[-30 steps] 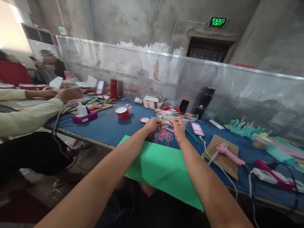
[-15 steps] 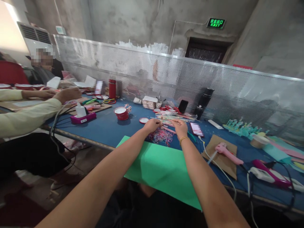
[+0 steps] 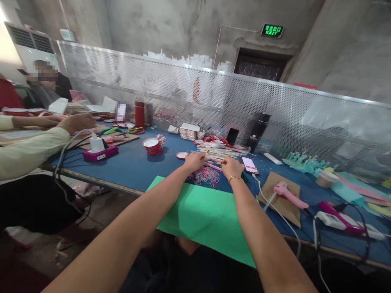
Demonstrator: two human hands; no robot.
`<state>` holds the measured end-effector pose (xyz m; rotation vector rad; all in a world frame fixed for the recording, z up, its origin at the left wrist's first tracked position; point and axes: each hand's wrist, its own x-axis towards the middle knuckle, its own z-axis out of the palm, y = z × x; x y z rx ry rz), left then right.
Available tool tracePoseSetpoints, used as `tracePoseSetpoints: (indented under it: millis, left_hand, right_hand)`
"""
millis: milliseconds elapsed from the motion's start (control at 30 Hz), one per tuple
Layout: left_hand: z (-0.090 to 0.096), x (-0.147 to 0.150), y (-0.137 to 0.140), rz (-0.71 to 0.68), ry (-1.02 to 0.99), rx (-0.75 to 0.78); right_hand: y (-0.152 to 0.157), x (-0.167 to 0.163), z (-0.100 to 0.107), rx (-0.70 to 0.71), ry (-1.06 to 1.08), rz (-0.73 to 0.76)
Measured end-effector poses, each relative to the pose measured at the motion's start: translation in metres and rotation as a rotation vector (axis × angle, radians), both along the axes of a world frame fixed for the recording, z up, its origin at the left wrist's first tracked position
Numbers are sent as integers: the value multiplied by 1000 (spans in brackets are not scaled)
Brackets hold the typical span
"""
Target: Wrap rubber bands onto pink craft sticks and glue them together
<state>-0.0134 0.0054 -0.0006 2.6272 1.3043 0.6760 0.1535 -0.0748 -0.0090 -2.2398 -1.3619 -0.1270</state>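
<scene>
My left hand (image 3: pixel 195 162) is closed in a pinch above a tangle of pink, white and blue strings (image 3: pixel 205 176); a small pinkish piece shows at its fingertips, too small to name. To its right, my right hand (image 3: pixel 231 167), with a gold bracelet at the wrist, is closed with fingertips pressed together; what they hold, if anything, I cannot make out. Between and beyond the hands lie pink and pale thin sticks (image 3: pixel 214 165). A green sheet (image 3: pixel 207 217) hangs over the table's front edge below my forearms. One round red-rimmed white piece (image 3: pixel 182 155) lies left of my left hand.
A stack of red-rimmed round pieces (image 3: pixel 152 147) stands left. A pink glue gun (image 3: pixel 288 195) rests on cardboard at right, near a cabled phone (image 3: pixel 249 165) and a purple power strip (image 3: pixel 342 219). Another person's hand (image 3: pixel 78 122) works at far left, behind a second power strip (image 3: pixel 100 153).
My right hand has drawn back slightly and its fingers, stretched toward the left hand before, are now curled in. The view has shifted a little to the right.
</scene>
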Motion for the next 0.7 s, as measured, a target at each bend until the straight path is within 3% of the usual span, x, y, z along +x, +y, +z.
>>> tracePoseSetpoints:
  millis: [267,700]
  left_hand:
    - [0,9,4,11,111,-37]
    - [0,7,6,31,83,-89]
  right_hand:
    - [4,-4,-3,0,74,28]
    - [5,-7,-2,35,130,68]
